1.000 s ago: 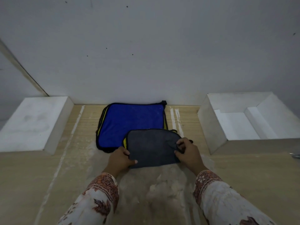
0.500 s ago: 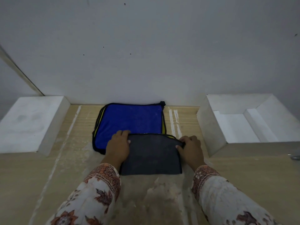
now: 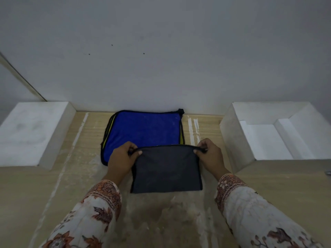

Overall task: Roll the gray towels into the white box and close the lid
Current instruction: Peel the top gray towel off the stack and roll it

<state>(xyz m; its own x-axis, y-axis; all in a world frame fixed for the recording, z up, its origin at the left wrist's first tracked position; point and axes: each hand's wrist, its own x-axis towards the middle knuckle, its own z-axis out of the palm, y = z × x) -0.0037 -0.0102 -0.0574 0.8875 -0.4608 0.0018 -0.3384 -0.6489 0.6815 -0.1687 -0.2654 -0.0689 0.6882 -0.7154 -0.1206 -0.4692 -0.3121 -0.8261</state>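
Nearest are two patterned sleeves [image 3: 100,208], reaching forward over a worn wooden table [image 3: 268,194]. Between them lies the gray towel [image 3: 166,170], folded to a rectangle, its near edge flat on the table. The left hand [image 3: 121,159] pinches the towel's far left corner, fingers curled over the black hem. The right hand [image 3: 210,154] pinches the far right corner the same way, thumb and fingers clenched on the hem, so the far edge is drawn taut between the two hands and raised a little off the surface.

Just beyond, partly under that raised edge, sits a blue towel [image 3: 143,131] with black trim and a yellow layer showing at its sides, reaching back to the wall [image 3: 161,51].

Well off to the right stands the white box [image 3: 231,136], open. On the left lies the lid [image 3: 34,131], flat on the table.
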